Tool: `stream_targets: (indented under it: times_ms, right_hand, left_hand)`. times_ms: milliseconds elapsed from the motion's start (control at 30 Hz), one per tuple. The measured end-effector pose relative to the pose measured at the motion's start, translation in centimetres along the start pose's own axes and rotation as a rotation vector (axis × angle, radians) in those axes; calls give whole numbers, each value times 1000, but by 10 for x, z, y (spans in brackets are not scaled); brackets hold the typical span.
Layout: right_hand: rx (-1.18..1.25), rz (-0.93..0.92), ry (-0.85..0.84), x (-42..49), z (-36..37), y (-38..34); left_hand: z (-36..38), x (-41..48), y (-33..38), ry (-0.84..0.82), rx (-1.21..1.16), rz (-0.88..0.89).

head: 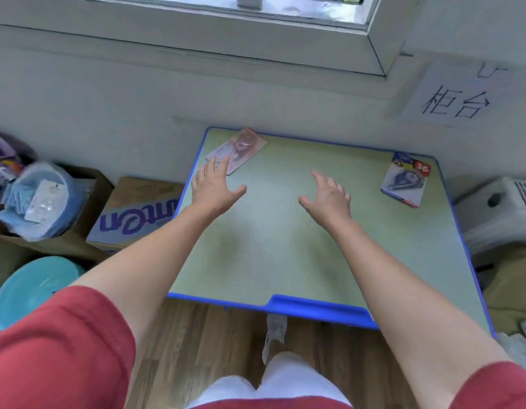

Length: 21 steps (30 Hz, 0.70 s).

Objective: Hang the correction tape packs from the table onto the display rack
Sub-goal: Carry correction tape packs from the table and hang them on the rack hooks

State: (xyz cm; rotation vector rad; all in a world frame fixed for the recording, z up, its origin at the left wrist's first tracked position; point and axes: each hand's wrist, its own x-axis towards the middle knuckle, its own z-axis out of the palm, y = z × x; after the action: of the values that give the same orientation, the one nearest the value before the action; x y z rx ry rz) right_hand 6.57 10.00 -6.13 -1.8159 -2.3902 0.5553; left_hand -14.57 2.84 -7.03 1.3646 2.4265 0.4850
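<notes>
Red short sleeves [58, 346], white trousers [288, 376], grey shoe [275, 330]

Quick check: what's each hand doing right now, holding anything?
Left hand: open, fingers spread, fingertips at the pink pack, not gripping it.
Right hand: open over the table, holding nothing.

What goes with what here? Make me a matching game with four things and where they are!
Things:
1. pink pack
2. blue pack
3. teal basin
4. right hand

Places:
A. low down, to the left of the table
B. at the table's far left corner
C. by the table's right edge
D. open over the middle of the table

Pairs: 1-B, 2-C, 3-A, 4-D
</notes>
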Motion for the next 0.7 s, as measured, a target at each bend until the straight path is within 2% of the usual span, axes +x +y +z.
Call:
stream_targets:
  times_ms: [233,533,700]
  right_hand:
    - [25,-30,-74,88,1,6]
    - [70,16,-66,134,8,12]
    - [89,89,-48,136,10,13]
  left_hand:
    - [20,77,18,-28,-34,-49]
    - [36,141,15,-111,-14,-19]
    - [43,159,1,-109,-10,117]
